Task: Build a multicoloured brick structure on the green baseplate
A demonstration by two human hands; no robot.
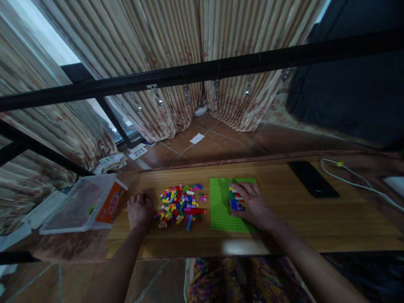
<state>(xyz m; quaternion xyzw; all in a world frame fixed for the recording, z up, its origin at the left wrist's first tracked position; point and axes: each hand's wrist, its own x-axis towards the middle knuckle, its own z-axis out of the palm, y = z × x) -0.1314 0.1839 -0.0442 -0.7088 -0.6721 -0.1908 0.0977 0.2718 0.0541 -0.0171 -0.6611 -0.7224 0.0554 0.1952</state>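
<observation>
My right hand [252, 205] is wrapped around the right side of a small block of multicoloured toy bricks [236, 201]. The block is on a green studded baseplate [218, 210], and my palm and fingers hide part of both. To the left of the baseplate lies a loose pile of toy bricks [178, 204] in many colours. Just left of that pile, my left hand [139, 210] rests palm down on the tabletop with its fingers curled in. Whether anything is beneath those fingers is hidden.
The wooden table [284, 227] carries a black phone [313, 179] and a white cable [356, 182] at the right. A clear plastic box [80, 198] with an orange label stands at the left end. Behind are a dark rail [189, 73] and striped curtains [167, 42].
</observation>
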